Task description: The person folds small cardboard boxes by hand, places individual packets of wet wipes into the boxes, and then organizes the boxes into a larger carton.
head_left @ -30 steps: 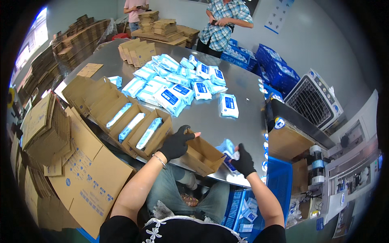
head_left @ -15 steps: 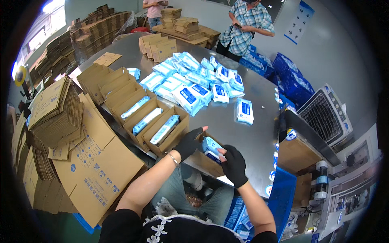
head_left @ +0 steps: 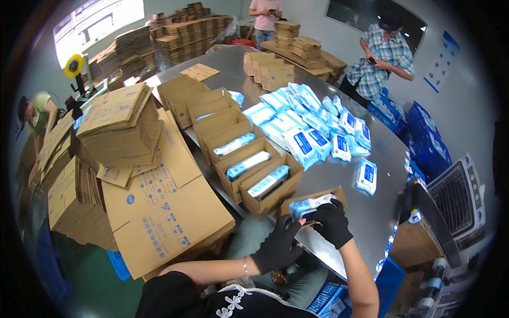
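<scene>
A small open cardboard box (head_left: 342, 195) sits at the table's near edge, with a blue-and-white soft pack of wipes (head_left: 303, 206) partly inside it. My right hand (head_left: 332, 223), in a black fingerless glove, curls over the pack's right end. At the box's near left corner, my gloved left hand (head_left: 277, 245) pinches the near wall; its grip is partly hidden. To the left runs a row of open cardboard boxes (head_left: 293, 186), several with a pack of wipes (head_left: 269, 181) standing in them. A loose heap of wipes packs (head_left: 302, 148) lies beyond, with a single pack (head_left: 366, 176) to its right.
Flattened cartons (head_left: 164, 222) and a carton stack (head_left: 119, 124) lie left of the metal table (head_left: 339, 177). Blue crates (head_left: 424, 130) and an air cooler (head_left: 458, 196) stand right. One person in a checked shirt (head_left: 379, 61) stands beyond the table; others are farther back and left.
The view has swung left, so the scene sits farther right. The small box has turned to lie more crosswise. My left hand has gone from its left side to its near side.
</scene>
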The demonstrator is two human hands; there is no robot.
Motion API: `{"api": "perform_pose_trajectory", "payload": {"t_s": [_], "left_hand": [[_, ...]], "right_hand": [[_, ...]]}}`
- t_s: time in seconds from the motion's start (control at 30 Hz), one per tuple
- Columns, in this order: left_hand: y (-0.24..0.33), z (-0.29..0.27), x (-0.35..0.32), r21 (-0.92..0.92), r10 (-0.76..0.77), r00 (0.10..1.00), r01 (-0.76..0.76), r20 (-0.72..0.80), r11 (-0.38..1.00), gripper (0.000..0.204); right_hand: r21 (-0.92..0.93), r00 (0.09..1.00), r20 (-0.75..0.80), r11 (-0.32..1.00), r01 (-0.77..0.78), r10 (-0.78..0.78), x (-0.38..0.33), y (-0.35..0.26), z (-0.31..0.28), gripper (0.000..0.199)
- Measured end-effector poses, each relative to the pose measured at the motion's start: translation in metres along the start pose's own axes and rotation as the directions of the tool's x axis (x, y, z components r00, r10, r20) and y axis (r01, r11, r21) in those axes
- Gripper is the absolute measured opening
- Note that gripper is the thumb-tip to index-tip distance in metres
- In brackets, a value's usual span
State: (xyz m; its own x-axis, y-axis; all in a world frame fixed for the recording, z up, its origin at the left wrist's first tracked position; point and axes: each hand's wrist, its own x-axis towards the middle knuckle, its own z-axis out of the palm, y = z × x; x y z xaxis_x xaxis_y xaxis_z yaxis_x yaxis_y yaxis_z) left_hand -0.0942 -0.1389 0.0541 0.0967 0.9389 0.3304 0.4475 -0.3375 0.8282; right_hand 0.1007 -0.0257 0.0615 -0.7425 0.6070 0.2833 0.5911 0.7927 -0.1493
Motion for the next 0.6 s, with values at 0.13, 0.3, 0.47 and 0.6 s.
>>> {"api": "perform_pose_trajectory", "payload": {"t_s": [0.13, 0.3, 0.47, 0.6], "left_hand": [[-0.017, -0.093, 0.029, 0.291, 0.224, 0.972, -0.194, -0.076, 0.937, 0.060], [-0.118, -0.205, 0.110, 0.748, -0.018, 0.999, 0.041, -0.039, 0.662, 0.060], [-0.172, -0.212, 0.115, 0.784, -0.144, 0.968, -0.074, 0.205, 0.616, 0.056], [-0.160, -0.208, 0.128, 0.774, -0.214, 0.950, -0.043, 0.228, 0.632, 0.050]], "right_hand": [[0.086, 0.975, 0.122, 0.980, 0.178, -0.187, 0.034, -0.011, 0.014, 0.024], [0.015, 0.942, 0.176, 0.957, 0.289, -0.287, 0.063, -0.016, 0.021, 0.031], [-0.091, 0.960, 0.006, 0.956, 0.280, -0.280, 0.039, -0.016, 0.037, 0.034], [-0.057, 0.952, -0.064, 0.954, 0.295, -0.298, 0.043, -0.012, 0.043, 0.022]]}}
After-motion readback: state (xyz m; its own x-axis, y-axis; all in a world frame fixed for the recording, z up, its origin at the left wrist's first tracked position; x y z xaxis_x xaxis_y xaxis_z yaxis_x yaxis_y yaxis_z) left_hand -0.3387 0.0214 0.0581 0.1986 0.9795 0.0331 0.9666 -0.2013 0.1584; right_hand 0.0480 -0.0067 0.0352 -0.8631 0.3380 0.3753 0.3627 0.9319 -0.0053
